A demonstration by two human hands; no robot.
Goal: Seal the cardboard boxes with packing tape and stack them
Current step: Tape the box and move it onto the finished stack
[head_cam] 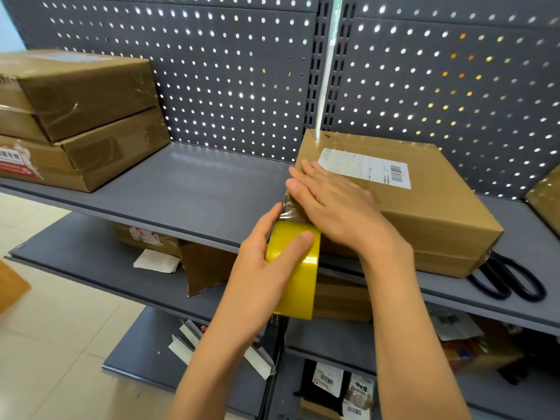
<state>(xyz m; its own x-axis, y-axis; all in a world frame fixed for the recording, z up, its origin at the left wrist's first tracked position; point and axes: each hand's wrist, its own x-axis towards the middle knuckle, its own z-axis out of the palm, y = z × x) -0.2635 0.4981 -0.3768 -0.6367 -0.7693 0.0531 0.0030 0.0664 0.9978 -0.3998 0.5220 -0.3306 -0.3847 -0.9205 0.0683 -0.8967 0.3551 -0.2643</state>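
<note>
The left hand (pixel 266 262) was found gripping the yellow tape roll (pixel 295 268) at the shelf (pixel 181 189) edge. The right hand (pixel 330 201) was pressed flat, fingers straight, on the labelled cardboard box (pixel 424 213). Two stacked boxes (pixel 81 116) were noted at far left, scissors (pixel 509 280) beside the labelled box.

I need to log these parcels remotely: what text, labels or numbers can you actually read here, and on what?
White shipping label on the box under the right hand: a barcode and print, too small to read.
Red-and-white sticker on the bottom box of the left stack: characters, too blurred to read.
Packets with barcodes on the lowest shelf: print unreadable.
Yellow tape roll in the left hand: no text visible.
</note>
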